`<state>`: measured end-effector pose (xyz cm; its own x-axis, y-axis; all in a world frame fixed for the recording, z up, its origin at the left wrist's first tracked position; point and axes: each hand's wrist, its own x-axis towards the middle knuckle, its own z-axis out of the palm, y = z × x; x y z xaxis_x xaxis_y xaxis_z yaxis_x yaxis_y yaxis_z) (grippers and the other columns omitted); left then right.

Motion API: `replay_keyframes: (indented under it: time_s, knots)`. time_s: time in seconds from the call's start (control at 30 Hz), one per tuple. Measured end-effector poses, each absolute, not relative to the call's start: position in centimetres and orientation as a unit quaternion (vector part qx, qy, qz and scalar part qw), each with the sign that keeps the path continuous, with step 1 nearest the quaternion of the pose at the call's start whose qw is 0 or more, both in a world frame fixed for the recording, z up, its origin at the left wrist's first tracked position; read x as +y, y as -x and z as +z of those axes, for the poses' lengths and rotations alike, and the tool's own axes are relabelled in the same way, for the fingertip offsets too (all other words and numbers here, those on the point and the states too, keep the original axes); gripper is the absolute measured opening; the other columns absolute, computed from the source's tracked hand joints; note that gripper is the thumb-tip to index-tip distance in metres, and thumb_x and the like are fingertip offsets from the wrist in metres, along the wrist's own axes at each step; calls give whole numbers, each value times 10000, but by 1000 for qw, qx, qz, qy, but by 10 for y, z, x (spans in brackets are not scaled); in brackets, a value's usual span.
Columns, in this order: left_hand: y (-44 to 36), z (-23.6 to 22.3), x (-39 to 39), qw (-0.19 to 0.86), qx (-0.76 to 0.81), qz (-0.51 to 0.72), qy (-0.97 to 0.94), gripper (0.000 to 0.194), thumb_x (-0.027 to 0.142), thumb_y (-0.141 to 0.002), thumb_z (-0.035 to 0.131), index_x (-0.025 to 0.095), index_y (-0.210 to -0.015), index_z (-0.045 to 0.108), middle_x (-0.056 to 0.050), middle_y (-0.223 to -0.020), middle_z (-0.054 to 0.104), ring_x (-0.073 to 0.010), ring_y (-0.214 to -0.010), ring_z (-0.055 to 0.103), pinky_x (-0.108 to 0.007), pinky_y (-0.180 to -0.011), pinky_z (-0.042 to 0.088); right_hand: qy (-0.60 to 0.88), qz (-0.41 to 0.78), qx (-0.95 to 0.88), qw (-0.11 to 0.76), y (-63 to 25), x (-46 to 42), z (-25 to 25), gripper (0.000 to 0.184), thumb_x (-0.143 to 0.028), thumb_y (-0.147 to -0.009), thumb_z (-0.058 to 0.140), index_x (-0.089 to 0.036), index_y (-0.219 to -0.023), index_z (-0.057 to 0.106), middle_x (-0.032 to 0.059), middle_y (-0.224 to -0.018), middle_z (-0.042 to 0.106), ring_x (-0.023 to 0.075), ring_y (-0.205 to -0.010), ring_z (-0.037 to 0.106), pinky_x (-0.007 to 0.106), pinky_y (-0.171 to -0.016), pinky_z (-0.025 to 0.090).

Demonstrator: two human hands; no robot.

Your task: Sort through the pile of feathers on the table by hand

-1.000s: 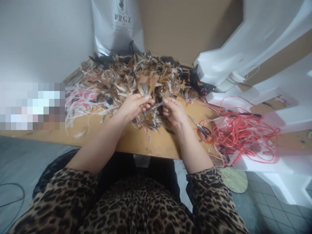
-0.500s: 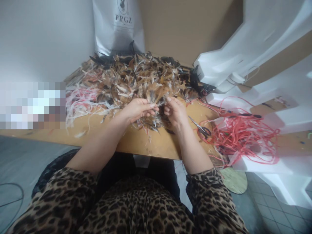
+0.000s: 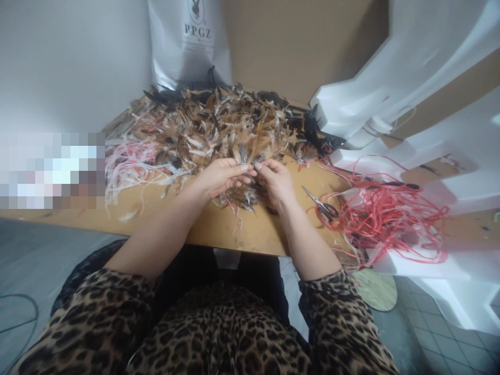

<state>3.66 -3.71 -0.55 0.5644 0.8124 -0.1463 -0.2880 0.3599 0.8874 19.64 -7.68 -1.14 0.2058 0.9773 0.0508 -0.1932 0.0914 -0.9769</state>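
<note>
A big heap of brown, tan and black feathers [image 3: 219,122] covers the back of the wooden table [image 3: 219,229]. My left hand [image 3: 221,176] and my right hand [image 3: 275,179] meet at the heap's near edge. Both are closed, fingertips pinched together on a small bunch of brown feathers [image 3: 250,151] that fans up from between them. More loose feathers lie under my hands.
Scissors [image 3: 322,204] lie right of my right hand. A tangle of red cord [image 3: 390,219] spreads at the right, white and pink strips [image 3: 125,164] at the left. A white bag [image 3: 187,39] stands behind the heap, white foam pieces [image 3: 410,78] at the right.
My two hands have drawn closer together until the fingertips touch. The pinched feather bunch has shifted slightly right.
</note>
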Motion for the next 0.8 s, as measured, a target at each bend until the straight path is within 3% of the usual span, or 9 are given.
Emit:
replay_keyframes:
  time_s: [0.2,0.47,0.8]
  knots:
    - [-37,-8,-37,758,327,358,-437,155,211,-770,774,67,-787,717,-138,-823,760,-94,-579,680,-142,-482,468,490,436,-443,611,-199,-80,-8,346,-453,-637,811,-201,-638,574,-70,-517,483,62,-485,360,212,-488,289]
    - [-38,-8,-39,737,325,344,-482,171,246,-770,778,87,-731,727,-98,-726,739,-70,-523,636,-137,-484,466,505,334,-528,596,-200,-76,-17,233,-399,-712,758,-205,-694,630,-19,-716,580,106,-659,482,249,-639,415]
    - [-41,-7,-38,643,307,388,-584,170,252,-745,780,109,-683,712,-56,-639,703,-87,-503,610,-184,-501,489,475,380,-514,604,-199,-80,-15,225,-370,-693,798,-206,-696,644,-29,-686,611,105,-651,539,260,-674,450]
